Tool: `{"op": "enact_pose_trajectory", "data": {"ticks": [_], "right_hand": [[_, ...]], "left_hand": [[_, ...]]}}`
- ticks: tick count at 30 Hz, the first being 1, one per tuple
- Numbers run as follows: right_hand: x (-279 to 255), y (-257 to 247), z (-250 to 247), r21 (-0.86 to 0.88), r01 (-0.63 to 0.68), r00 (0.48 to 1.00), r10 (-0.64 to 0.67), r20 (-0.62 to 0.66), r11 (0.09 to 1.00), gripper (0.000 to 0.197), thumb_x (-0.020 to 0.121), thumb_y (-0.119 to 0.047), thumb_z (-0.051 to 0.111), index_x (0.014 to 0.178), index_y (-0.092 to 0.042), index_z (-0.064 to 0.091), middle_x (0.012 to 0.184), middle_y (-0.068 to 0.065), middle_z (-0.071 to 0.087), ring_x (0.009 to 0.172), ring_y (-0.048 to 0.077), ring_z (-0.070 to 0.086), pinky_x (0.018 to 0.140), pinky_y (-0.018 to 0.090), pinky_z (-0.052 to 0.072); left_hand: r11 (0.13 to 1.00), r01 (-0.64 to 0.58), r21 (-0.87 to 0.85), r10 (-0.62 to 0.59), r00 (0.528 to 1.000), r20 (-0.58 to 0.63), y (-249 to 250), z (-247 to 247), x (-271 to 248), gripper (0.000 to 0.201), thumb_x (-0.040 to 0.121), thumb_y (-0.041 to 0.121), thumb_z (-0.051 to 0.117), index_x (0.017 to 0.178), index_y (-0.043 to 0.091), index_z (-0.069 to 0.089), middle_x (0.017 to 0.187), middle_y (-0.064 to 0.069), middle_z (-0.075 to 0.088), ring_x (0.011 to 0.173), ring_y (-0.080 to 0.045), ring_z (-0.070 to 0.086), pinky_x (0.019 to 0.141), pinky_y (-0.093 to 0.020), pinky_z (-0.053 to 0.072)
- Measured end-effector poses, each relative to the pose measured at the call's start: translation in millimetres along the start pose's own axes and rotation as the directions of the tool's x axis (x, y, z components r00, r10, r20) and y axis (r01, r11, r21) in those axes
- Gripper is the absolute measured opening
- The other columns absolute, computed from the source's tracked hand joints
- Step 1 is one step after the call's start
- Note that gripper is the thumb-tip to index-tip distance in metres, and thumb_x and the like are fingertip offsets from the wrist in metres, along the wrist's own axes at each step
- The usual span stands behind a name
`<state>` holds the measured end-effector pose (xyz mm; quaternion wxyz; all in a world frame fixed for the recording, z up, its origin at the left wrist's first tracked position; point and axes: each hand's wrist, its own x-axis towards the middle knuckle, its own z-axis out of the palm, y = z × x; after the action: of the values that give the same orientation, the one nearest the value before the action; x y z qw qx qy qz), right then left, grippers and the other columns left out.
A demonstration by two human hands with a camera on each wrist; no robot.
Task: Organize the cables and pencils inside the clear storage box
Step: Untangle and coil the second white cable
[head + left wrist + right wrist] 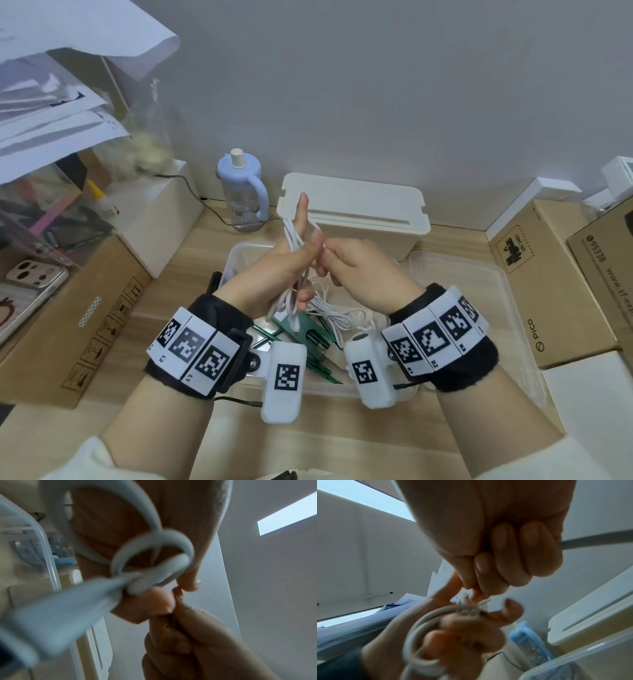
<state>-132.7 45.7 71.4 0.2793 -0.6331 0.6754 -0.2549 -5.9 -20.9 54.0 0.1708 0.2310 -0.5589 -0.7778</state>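
Above the clear storage box (236,255), my left hand (291,260) holds a coiled white cable (294,240); its loops run round the raised forefinger and the thumb, and the lower fingers curl on the hanging strands. My right hand (346,260) pinches a strand of the same cable (150,555) beside the left thumb. Both hands meet in the wrist views, the left hand (453,635) with the coil (419,628) below the right hand (488,561). More white cable (337,313) and green pencils (322,365) lie in the box.
A clear lid (479,308) lies right of the box. A cream lidded container (359,209) and a blue bottle (243,192) stand behind. Cardboard boxes (555,284) flank both sides; a phone (30,277) and papers (51,113) are on the left.
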Motion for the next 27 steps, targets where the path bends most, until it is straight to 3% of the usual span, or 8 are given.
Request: {"op": "enact_pose_trajectory", "data": {"ticks": [2,5,9,12,16,19,22,27], "right_hand": [[-2,-5,4,0.0,0.011,0.999,-0.011,0.043,1.0,0.031,0.096,-0.023,0.039,0.067,-0.022,0.05,0.064,-0.01,0.053,0.059,0.007,0.048,0.064,0.029,0.039],[-4,-11,11,0.008,0.049,0.993,-0.05,0.11,0.999,0.022,0.094,-0.022,0.042,0.073,-0.024,0.048,0.082,-0.007,0.061,0.075,0.01,0.055,0.072,0.029,0.043],[-10,-16,13,0.036,0.054,0.969,-0.061,0.241,0.998,0.021,0.092,-0.026,0.048,0.072,-0.02,0.047,0.065,-0.01,0.047,0.052,-0.001,0.048,0.056,0.022,0.035],[-15,-17,14,0.142,0.002,0.901,-0.064,0.429,0.99,0.022,0.096,-0.027,0.041,0.085,-0.017,0.057,0.054,-0.007,0.048,0.045,0.004,0.049,0.054,0.023,0.044],[-12,-1,13,0.12,-0.046,0.842,-0.026,0.539,0.992,0.033,0.095,-0.033,0.042,0.074,-0.017,0.061,0.043,-0.008,0.045,0.044,0.011,0.041,0.055,0.026,0.04],[-6,12,9,0.036,-0.091,0.875,0.062,0.48,0.995,0.035,0.089,-0.037,0.052,0.059,-0.019,0.058,0.038,-0.009,0.041,0.039,0.005,0.034,0.047,0.017,0.031],[1,21,-2,-0.026,-0.103,0.958,0.106,0.267,0.994,0.03,0.078,-0.037,0.066,0.056,-0.019,0.058,0.039,-0.009,0.043,0.042,0.004,0.036,0.047,0.017,0.027],[-1,10,-22,0.076,0.002,1.0,-0.004,0.026,0.997,0.021,0.065,-0.013,0.079,0.068,-0.02,0.059,0.05,-0.015,0.054,0.048,0.002,0.04,0.052,0.017,0.03]], "left_hand": [[0.998,-0.02,0.055,0.021,1.0,-0.02,1,2,2,0.062,0.087,0.046,0.036,0.137,0.058,0.002,0.08,-0.009,0.045,0.045,-0.009,0.046,0.036,-0.02,0.041],[0.982,-0.133,0.131,0.143,0.987,-0.072,0,0,4,0.061,0.096,0.025,0.036,0.143,0.047,0.005,0.101,-0.006,0.06,0.055,-0.005,0.057,0.049,-0.02,0.048],[0.967,-0.252,0.037,0.253,0.937,-0.24,-3,-7,9,0.069,0.098,0.013,0.036,0.141,0.051,-0.002,0.084,-0.009,0.06,0.064,-0.01,0.066,0.055,-0.027,0.055],[0.952,-0.306,-0.01,0.284,0.895,-0.344,0,-9,7,0.065,0.1,0.018,0.033,0.14,0.052,-0.006,0.075,-0.009,0.06,0.054,-0.012,0.064,0.057,-0.031,0.057],[0.926,-0.263,-0.27,0.183,0.94,-0.287,8,-8,1,0.06,0.1,0.022,0.032,0.14,0.056,0.001,0.057,0.002,0.05,0.036,-0.003,0.044,0.043,-0.019,0.049],[0.872,-0.117,-0.475,0.085,0.992,-0.088,11,-11,-2,0.06,0.093,0.026,0.039,0.137,0.06,0.016,0.053,0.005,0.038,0.029,0.002,0.03,0.03,-0.011,0.031],[0.87,0.048,-0.491,-0.009,0.997,0.081,7,-14,-6,0.065,0.088,0.021,0.048,0.137,0.057,0.023,0.052,0.003,0.035,0.027,0.002,0.029,0.028,-0.008,0.023],[0.968,0.238,-0.076,-0.228,0.967,0.115,-8,-14,-4,0.088,0.072,0.007,0.068,0.142,0.043,0.027,0.05,0.0,0.027,0.028,-0.002,0.026,0.031,-0.012,0.023]]}}
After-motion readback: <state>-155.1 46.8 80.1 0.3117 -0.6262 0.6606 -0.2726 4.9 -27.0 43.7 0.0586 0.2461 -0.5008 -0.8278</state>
